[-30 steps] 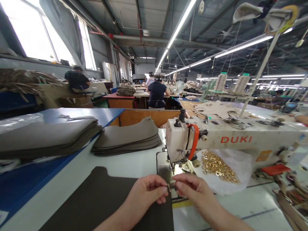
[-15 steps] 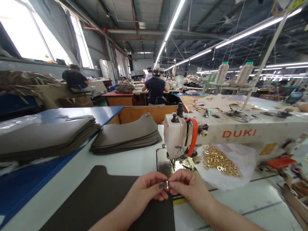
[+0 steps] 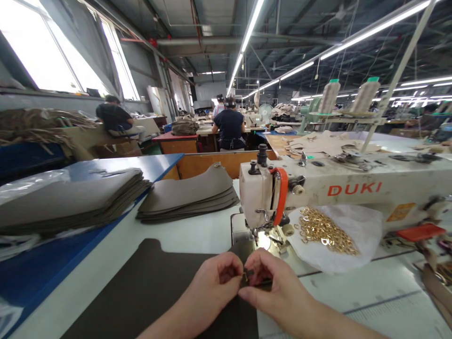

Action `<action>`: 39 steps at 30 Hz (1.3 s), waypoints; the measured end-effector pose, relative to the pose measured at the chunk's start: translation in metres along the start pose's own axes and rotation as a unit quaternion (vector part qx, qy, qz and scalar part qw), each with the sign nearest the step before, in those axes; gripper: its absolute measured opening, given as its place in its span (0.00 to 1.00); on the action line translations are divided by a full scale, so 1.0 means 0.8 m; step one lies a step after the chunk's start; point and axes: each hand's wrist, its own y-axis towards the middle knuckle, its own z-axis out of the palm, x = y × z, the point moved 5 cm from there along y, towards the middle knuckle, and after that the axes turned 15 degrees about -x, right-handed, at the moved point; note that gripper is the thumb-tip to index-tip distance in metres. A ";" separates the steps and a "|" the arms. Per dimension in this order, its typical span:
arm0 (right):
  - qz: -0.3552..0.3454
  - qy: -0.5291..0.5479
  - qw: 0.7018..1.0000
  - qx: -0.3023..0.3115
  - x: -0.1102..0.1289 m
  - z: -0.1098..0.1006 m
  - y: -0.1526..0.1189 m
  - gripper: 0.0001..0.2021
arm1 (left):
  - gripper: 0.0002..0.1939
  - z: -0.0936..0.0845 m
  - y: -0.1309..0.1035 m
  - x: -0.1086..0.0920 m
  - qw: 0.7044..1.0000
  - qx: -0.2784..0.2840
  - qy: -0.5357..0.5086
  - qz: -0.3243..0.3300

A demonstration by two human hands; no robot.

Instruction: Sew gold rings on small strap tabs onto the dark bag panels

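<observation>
Both my hands meet over the right part of a dark, flat panel (image 3: 141, 287), just in front of the sewing machine's needle area. My left hand (image 3: 221, 278) pinches a small gold D-ring (image 3: 245, 277) and a short dark strip (image 3: 249, 272) between thumb and forefinger. My right hand (image 3: 270, 280) has its curled fingers at the strip's other side, the thumb lower and close to the left thumb. The strip appears to pass through the ring, though fingers hide most of both. Behind my hands stands the white sewing machine (image 3: 259, 190), its lamp lit.
A heap of gold D-rings (image 3: 328, 233) lies on a white plastic bag (image 3: 369, 235) under the machine arm. One stack of dark panels (image 3: 190, 195) sits left of the machine, another stack (image 3: 74, 197) on the blue table. Co-workers (image 3: 229, 125) sit farther off.
The dark strip now shows at the ring, between my fingers. My right thumb has moved down and left, and the right fingers have curled. The view has shifted slightly.
</observation>
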 end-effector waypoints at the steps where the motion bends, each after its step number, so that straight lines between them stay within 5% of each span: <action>1: -0.010 -0.013 1.000 -0.004 0.001 -0.001 0.000 0.08 | 0.01 -0.001 0.000 0.002 1.000 -0.007 0.007 0.004; 7: -0.052 -0.006 0.998 -0.018 -0.001 -0.007 0.004 0.04 | 0.02 -0.001 0.005 -0.006 0.997 -0.026 -0.074 -0.003; 15: 0.000 0.071 0.995 -0.070 -0.014 -0.004 0.007 0.03 | 0.07 0.002 0.010 -0.001 0.983 -0.031 -0.174 -0.043; 24: 0.000 0.047 0.995 -0.084 -0.017 -0.003 0.007 0.03 | 0.09 0.000 0.004 -0.011 0.988 -0.078 -0.126 -0.032; 31: 0.052 0.136 0.988 -0.047 -0.020 -0.002 0.006 0.04 | 0.08 -0.004 -0.001 -0.009 0.992 -0.091 -0.090 0.021; 39: -0.011 -0.008 1.000 -0.018 -0.008 -0.013 0.006 0.04 | 0.06 0.001 -0.003 -0.012 0.996 -0.073 -0.034 0.035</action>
